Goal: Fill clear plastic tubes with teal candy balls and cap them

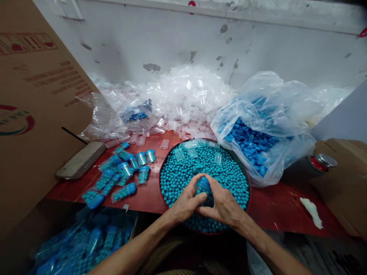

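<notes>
Between them, my left hand (187,200) and my right hand (225,202) grip one small clear bottle (204,186) with a blue cap, and teal balls show inside it. Both hands are closed around its sides, over a round tub (161,187) full of teal balls (177,175). A few clear empty tubes (192,152) lie on the balls toward the far side. Left of the tub, several filled bottles with blue caps (143,175) lie or stand on the red table (149,198).
Clear empty tubes (189,95) are heaped along the wall. A plastic bag (275,160) of blue caps (249,141) sits at right, near a lidded jar (325,161) and cardboard (341,179). At left are a large carton (43,95), a grey block (82,160) and more filled bottles (94,240) below.
</notes>
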`<action>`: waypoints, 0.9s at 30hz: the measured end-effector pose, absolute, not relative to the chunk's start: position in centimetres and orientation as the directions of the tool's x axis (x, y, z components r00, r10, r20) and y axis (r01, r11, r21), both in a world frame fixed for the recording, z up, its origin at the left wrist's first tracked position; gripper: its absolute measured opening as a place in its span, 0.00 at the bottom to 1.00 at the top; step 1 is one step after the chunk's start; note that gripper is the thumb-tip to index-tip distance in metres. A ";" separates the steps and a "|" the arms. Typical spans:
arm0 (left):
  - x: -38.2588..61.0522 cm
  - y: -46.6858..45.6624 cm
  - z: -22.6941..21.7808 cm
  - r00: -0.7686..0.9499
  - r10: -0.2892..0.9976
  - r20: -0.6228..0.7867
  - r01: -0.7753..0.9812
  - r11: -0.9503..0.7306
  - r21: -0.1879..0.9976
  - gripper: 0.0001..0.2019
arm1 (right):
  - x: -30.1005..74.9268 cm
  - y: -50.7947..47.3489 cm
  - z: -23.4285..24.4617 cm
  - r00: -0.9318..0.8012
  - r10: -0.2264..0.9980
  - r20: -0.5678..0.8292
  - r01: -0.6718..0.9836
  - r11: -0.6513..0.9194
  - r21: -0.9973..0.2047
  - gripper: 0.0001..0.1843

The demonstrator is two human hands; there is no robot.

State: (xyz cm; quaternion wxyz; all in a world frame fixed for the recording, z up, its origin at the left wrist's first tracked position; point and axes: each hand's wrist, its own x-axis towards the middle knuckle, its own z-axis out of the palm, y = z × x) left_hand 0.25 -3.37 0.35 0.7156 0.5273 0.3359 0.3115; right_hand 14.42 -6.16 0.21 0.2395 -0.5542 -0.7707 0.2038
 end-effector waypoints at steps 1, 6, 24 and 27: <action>0.2 -3.4 0.3 0.575 0.803 -0.155 -0.111 0.265 0.958 0.27 | 14.3 -6.2 0.3 -0.280 0.948 0.153 0.748 0.315 -0.584 0.41; 0.4 -3.8 0.3 0.520 0.840 -0.155 -0.199 0.296 0.934 0.25 | 14.3 -6.6 0.4 -0.229 0.958 0.172 0.640 0.282 -0.715 0.39; 0.2 -4.1 0.3 0.609 0.779 -0.150 -0.191 0.328 0.925 0.28 | 13.8 -6.3 -0.7 0.014 1.000 -0.005 0.045 -0.005 -0.999 0.14; 0.4 -4.2 0.1 0.605 0.781 -0.158 -0.241 0.369 0.898 0.26 | 13.9 -6.4 -0.7 0.051 0.994 0.099 0.215 0.086 -0.973 0.13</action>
